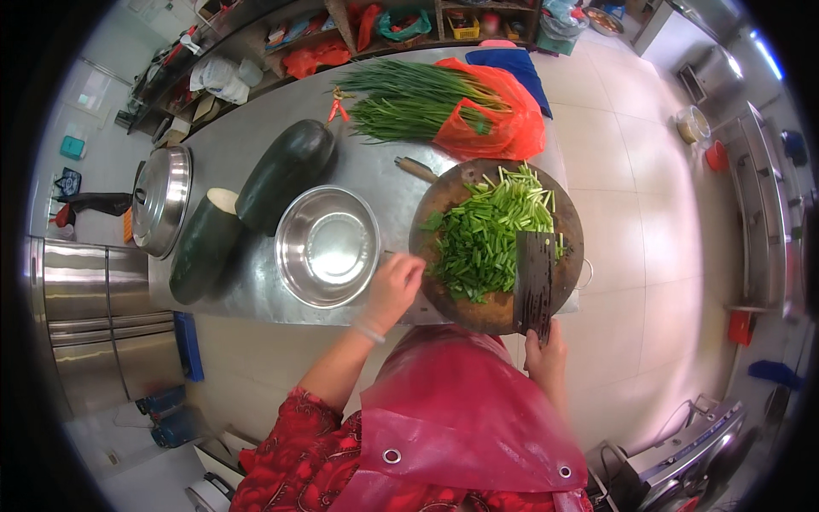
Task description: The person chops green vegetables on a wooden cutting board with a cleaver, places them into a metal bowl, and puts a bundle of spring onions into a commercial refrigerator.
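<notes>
My right hand (548,352) grips a wide dark cleaver (534,278), whose blade lies over the right part of a round wooden chopping block (566,275). Beside the blade a heap of cut green stalks and leaves (477,246) covers much of the block. My left hand (404,272), fingers curled together, is between the block and a steel bowl (327,246) with nothing in it; whether it pinches anything cannot be told. Behind the block lies a wooden-handled knife (416,168), its blade partly hidden. Long green stalks (409,96) stick out of a red plastic bag (521,121).
Two large dark green gourds (288,173), one cut, lie left of the bowl on the steel table (256,307). A domed steel lid (165,198) stands at the table's left end. A blue cloth (518,70) lies at the far right corner. Shelves (345,32) line the back.
</notes>
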### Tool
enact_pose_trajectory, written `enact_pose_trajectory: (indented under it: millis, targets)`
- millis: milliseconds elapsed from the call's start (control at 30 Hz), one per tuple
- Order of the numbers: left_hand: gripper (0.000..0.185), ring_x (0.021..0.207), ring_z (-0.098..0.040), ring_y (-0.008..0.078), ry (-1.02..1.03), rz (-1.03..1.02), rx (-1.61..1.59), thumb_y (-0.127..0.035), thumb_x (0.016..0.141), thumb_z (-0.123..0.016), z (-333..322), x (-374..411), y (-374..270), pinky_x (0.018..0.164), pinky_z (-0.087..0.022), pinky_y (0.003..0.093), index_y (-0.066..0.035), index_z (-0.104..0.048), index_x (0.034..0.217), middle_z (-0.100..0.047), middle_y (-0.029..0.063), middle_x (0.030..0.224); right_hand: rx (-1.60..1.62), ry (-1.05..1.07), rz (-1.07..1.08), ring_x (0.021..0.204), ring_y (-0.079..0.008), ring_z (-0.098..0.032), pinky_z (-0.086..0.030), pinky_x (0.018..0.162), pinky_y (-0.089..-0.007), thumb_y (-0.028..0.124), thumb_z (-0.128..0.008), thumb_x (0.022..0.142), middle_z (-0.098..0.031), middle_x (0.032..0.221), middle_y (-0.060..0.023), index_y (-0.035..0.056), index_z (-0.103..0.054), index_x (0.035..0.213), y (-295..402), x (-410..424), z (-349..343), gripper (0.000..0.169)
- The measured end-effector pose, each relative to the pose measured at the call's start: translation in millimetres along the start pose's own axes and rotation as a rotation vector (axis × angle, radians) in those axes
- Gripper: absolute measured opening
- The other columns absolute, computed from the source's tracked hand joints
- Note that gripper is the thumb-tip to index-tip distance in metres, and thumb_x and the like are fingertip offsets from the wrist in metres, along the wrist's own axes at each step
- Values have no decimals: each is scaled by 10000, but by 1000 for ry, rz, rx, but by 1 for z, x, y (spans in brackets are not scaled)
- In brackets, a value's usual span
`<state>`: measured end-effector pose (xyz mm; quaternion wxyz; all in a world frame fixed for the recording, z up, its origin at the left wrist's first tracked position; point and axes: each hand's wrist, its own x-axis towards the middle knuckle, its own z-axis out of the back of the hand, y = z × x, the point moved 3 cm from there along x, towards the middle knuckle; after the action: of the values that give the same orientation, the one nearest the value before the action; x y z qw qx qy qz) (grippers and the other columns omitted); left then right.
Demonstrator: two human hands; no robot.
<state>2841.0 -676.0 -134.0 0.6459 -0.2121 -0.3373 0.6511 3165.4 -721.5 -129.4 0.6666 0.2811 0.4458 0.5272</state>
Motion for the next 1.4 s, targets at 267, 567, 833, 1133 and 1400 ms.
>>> enact_pose_trajectory:
  millis: [267, 567, 833, 1133, 1400]
  targets:
    - [85, 823, -641, 343, 237, -15, 241, -97, 819, -651, -52, -85, 50, 745, -536, 445, -55, -659, 893, -606, 126, 863, -15, 1, -10, 667, -312, -690, -523, 614, -393, 56, -631, 925, -687, 795, -197, 0, -545, 1136, -5, 0, -1, 235]
    - [86, 821, -600, 311, 268, -155, 636, -124, 797, -625, -46, -44, 59, 735, -466, 430, -64, -600, 852, -598, 108, 816, 2, -6, 57, 625, -266, -673, -511, 591, -375, 66, -640, 924, -681, 756, -165, 8, -547, 1138, -8, 3, -8, 240]
    - [85, 867, -615, 233, 391, -275, 1208, -140, 806, -602, -31, 36, 66, 837, -404, 390, -127, -678, 842, -657, 62, 810, 20, 8, 23, 637, -240, -667, -501, 563, -358, 69, -638, 925, -679, 778, -162, 8, -555, 1126, -5, 2, -9, 225]
    - [142, 886, -634, 196, 590, -379, 1192, -153, 832, -600, -29, 34, 77, 908, -361, 408, -163, -742, 835, -687, 41, 793, 7, -24, -51, 617, -258, -682, -516, 579, -376, 75, -642, 926, -680, 735, -173, 7, -554, 1151, -12, -8, -4, 251]
    - [151, 847, -653, 214, 636, -399, 1156, -156, 834, -607, -36, 20, 73, 921, -368, 434, -141, -756, 857, -702, 36, 802, 47, -36, -74, 517, -230, -629, -479, 509, -373, 68, -628, 929, -658, 684, -156, 9, -545, 1126, -5, -8, -2, 222]
